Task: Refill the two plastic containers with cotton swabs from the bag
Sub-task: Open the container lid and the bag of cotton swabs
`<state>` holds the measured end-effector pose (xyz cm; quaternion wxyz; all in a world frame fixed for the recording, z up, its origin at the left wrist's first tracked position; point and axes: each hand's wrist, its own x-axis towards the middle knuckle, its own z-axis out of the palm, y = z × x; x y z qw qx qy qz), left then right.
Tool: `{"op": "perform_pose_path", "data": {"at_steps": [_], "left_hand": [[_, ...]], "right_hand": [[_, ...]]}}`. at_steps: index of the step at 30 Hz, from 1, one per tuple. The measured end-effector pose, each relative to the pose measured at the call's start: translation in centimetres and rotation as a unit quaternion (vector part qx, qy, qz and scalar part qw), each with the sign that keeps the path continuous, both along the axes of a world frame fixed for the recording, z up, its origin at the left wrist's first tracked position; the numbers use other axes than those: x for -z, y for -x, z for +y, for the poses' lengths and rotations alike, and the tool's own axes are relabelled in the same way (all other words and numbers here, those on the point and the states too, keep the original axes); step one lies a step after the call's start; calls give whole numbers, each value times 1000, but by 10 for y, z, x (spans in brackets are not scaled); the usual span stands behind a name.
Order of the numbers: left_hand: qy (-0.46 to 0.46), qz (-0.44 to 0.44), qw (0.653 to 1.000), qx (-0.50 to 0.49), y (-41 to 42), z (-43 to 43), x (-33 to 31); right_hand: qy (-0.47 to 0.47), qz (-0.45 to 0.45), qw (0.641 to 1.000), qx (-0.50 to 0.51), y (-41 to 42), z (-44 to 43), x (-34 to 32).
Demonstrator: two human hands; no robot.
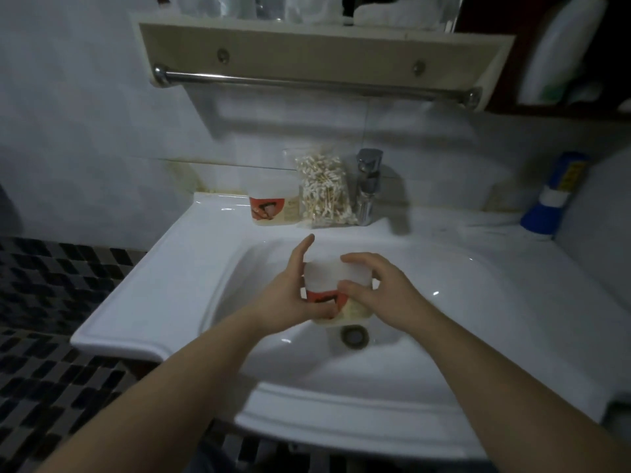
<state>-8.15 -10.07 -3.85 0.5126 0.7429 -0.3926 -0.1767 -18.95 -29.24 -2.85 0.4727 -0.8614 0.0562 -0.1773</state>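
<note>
Left hand [293,297] and right hand [380,290] both grip a tub [324,276] above the sink [136,302] — fingers curled round it. Second tub [273,206] and bag [324,192] stand by the tap [368,180].

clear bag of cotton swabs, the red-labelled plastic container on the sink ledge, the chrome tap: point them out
clear bag of cotton swabs [324,192]: head view, middle of the swab pile
red-labelled plastic container on the sink ledge [271,205]: head view, its red label
chrome tap [367,189]: head view, its upright body
</note>
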Motion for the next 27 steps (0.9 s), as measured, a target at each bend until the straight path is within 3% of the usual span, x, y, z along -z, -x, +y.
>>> {"op": "perform_pose_path", "data": {"at_steps": [3, 6, 10, 16, 22, 27], "left_hand": [[9, 17, 1000, 10, -1, 1, 6], [-27, -58, 998, 15, -1, 5, 9], [-34, -87, 995, 34, 2, 5, 11], [-66, -211, 973, 68, -7, 4, 15], [-89, -206, 973, 51, -11, 1, 21], [-162, -162, 973, -2, -17, -8, 36]], "right_hand": [[-29, 12, 999, -5, -3, -2, 2], [-138, 19, 990, 30, -8, 1, -5], [-247, 95, 959, 96, -9, -9, -8], [-381, 154, 902, 134, -11, -12, -3], [-322, 211, 910, 151, -14, -11, 3], [-231, 299, 922, 81, -11, -10, 15]]}}
